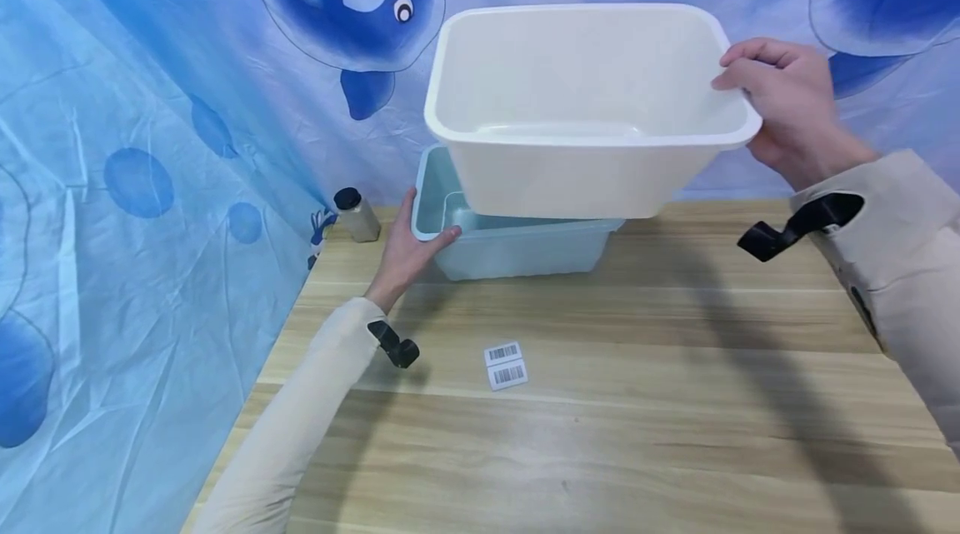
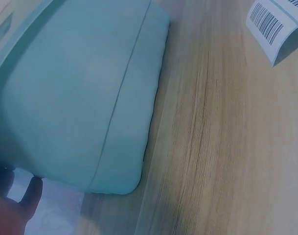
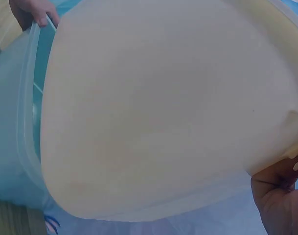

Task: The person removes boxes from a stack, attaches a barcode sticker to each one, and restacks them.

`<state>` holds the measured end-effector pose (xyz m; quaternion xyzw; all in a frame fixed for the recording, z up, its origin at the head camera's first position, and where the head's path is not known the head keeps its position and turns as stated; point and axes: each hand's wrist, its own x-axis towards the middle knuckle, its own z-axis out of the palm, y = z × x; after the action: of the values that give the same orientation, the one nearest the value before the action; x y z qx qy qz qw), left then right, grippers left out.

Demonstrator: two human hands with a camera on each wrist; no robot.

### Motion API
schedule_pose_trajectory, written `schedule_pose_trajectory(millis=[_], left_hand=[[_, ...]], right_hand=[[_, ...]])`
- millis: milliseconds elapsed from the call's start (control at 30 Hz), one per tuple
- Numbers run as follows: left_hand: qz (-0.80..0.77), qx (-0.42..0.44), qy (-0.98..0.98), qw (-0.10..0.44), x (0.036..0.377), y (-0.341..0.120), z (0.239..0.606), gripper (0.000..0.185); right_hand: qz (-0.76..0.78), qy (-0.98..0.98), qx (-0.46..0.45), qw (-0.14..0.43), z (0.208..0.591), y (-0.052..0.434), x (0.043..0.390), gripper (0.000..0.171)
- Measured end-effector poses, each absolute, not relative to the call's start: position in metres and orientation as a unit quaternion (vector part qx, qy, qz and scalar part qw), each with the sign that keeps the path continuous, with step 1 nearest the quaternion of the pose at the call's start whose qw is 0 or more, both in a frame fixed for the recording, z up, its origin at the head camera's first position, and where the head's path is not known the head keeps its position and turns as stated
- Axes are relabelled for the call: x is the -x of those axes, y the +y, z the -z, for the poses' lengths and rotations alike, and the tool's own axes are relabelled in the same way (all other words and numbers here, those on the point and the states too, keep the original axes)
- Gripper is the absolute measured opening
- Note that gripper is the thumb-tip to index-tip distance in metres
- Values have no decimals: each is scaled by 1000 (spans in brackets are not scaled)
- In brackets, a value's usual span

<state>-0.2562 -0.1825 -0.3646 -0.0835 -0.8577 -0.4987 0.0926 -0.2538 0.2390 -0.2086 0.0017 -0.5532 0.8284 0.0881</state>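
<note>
Nearest on the wooden bench (image 1: 675,401) lie two small white barcode labels (image 1: 506,365); their bars are plain in the left wrist view, but no digits or words can be read. No brand or other writing shows on either tub.

Further in, the left hand (image 1: 408,251) sits on the near-left corner of the pale blue tub (image 1: 517,247), thumb hooked over the rim and fingers against the outer wall, holding it down on the bench.

Above it, the right hand (image 1: 787,105) clamps the right rim of the white tub (image 1: 585,109), thumb inside and fingers under the lip, holding it tilted in the air with its base just over the blue tub's mouth.

Judging by this, the step in hand is parting or nesting the two tubs; either way, the next move calls for a steady brace below and the white tub kept level.

At the far left stands a small black-capped jar (image 1: 356,214), against the blue dolphin-print cloth (image 1: 150,142).
</note>
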Motion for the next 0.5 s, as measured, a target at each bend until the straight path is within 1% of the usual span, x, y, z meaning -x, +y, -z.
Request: schedule_pose_trajectory(millis=[167,433,500], left_hand=[[493,75,-862,93,254,-184,364,95],[505,65,-856,87,250,-188,363,96],[502,61,-858,86,249,-189,362,97]], right_hand=[[-851,-517,-3,93,211,267,248,20],[-862,-487,-85,110,226,321,240,23],[-865,-480,-89,118,229,335,239,23]])
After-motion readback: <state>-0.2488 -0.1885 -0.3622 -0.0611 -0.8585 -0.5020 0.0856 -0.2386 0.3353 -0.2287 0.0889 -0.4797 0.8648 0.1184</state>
